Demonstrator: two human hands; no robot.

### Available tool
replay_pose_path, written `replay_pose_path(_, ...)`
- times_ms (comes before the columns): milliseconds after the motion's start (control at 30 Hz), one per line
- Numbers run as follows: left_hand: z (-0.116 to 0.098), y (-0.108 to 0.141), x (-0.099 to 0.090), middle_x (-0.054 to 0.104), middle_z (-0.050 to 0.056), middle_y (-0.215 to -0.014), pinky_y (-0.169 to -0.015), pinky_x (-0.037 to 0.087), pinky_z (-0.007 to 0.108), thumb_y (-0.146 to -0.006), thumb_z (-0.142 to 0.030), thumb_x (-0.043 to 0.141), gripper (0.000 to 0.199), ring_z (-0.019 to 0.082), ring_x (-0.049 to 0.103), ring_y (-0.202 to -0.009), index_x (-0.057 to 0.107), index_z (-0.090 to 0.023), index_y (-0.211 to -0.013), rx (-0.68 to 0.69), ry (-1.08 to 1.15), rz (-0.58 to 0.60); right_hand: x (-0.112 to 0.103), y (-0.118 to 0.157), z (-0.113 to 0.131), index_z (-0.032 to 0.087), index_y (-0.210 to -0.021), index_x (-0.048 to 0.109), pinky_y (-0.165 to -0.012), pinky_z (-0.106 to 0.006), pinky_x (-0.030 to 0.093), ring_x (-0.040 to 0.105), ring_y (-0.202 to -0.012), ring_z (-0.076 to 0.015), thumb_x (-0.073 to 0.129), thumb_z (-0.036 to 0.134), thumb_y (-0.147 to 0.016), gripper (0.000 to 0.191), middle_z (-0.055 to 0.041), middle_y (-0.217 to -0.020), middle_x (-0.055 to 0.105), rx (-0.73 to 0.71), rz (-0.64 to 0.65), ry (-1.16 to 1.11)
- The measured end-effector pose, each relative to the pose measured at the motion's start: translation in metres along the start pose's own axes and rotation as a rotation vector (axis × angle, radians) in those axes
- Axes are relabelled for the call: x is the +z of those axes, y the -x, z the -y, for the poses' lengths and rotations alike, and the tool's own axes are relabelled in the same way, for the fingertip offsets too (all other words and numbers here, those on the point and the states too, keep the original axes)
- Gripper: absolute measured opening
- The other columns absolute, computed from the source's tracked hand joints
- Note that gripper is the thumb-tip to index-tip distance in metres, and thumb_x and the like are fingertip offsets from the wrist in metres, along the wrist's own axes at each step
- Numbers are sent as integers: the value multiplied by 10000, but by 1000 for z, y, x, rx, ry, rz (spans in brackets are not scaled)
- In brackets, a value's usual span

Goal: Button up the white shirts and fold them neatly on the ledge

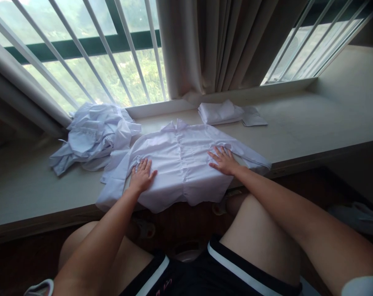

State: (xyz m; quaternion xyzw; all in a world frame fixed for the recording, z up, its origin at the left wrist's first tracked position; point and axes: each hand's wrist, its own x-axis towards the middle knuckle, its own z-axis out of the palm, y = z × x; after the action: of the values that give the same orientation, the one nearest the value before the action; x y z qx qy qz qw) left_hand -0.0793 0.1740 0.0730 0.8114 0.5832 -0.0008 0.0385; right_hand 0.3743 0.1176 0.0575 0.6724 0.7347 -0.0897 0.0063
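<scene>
A white button-front shirt [166,181] lies spread on the window ledge, collar toward the window and both sleeves out to the sides. Its lower hem hangs over the ledge's front edge. My left hand [142,176] rests flat on the shirt's left side, fingers spread, close to the sleeve. On the right side, my right hand [223,160] presses flat with fingers apart, just below the right sleeve. Neither hand grips the cloth. Wrinkles run along the button placket in the middle.
A crumpled heap of white clothes [93,133] sits left of the shirt. Folded white garments [220,112] lie at the back right of the ledge [309,119]. Behind are a barred window [112,61] and grey curtains [186,49]. My legs are below the ledge's front edge.
</scene>
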Motion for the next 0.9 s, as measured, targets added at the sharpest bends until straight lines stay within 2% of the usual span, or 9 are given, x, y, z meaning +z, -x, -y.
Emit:
replay_pose_path(267, 8, -40, -8, 180, 111, -1740, -1267, 181, 560, -1032, -599, 284, 736, 278, 157, -1614, 256, -215, -1659, 12, 43, 6, -13, -44, -10, 378, -1662, 183, -1254, -659, 89, 9, -1619, -376, 272, 749, -986, 777, -83, -1766, 17, 18, 11, -64)
replay_pose_path(500, 21, -67, -5, 454, 86, -1631, -1196, 311, 467, -1036, -420, 436, 495, 266, 378, -1512, 546, -242, -1485, 117, 164, -215, -13, -67, -14, 361, -1642, 282, -1222, -694, 186, 138, -1602, -397, 324, 749, -974, 773, -89, -1755, 133, 25, -65, -51)
replay_pose_path(567, 16, -62, -16, 556, 90, -1543, -1175, 314, 460, -1024, -370, 482, 388, 275, 458, -1435, 655, -240, -1347, 131, 178, -319, -16, -65, -9, 329, -1621, 350, -1205, -688, 231, 227, -1575, -403, 368, 715, -980, 748, -111, -1728, 237, 34, -102, -20)
replay_pose_path(633, 0, -44, -30, 656, 104, -1399, -1140, 325, 478, -1008, -364, 523, 292, 303, 531, -1321, 731, -230, -1161, 74, 207, -448, -21, -58, 2, 253, -1570, 452, -1205, -665, 246, 299, -1544, -394, 399, 610, -1011, 666, -149, -1673, 360, 49, -161, 23)
replay_pose_path(700, -29, -11, -38, 714, 118, -1200, -1065, 378, 478, -1001, -400, 530, 285, 318, 581, -1196, 743, -210, -1011, -37, 291, -561, -26, -45, 17, 191, -1496, 541, -1223, -636, 222, 305, -1543, -373, 398, 456, -1039, 547, -165, -1630, 429, 34, -248, 64)
replay_pose_path(733, -46, 10, -37, 720, 109, -1079, -1021, 412, 454, -1003, -420, 518, 307, 300, 606, -1115, 731, -204, -956, -75, 375, -566, -28, -37, 25, 179, -1474, 560, -1235, -625, 202, 286, -1553, -362, 392, 397, -1043, 511, -161, -1630, 431, 13, -285, 73)
replay_pose_path(800, -85, 53, -21, 674, 55, -805, -851, 480, 368, -1003, -436, 488, 348, 224, 627, -843, 701, -205, -854, -109, 651, -404, -29, -23, 42, 196, -1495, 535, -1246, -629, 172, 238, -1576, -355, 391, 382, -1047, 506, -140, -1659, 389, -33, -306, 50)
replay_pose_path(867, -122, 90, 13, 635, 28, -688, -680, 485, 309, -968, -450, 522, 338, 186, 606, -686, 690, -200, -815, -204, 994, -60, -25, -13, 54, 243, -1566, 448, -1242, -660, 164, 200, -1590, -368, 397, 481, -1047, 573, -123, -1696, 322, -55, -242, -17)
replay_pose_path(900, -137, 103, 33, 659, 42, -719, -616, 481, 295, -920, -441, 581, 285, 188, 620, -668, 693, -186, -860, -303, 1148, 98, -22, -11, 59, 269, -1599, 395, -1237, -680, 161, 180, -1595, -377, 393, 540, -1041, 620, -116, -1714, 279, -52, -188, -53)
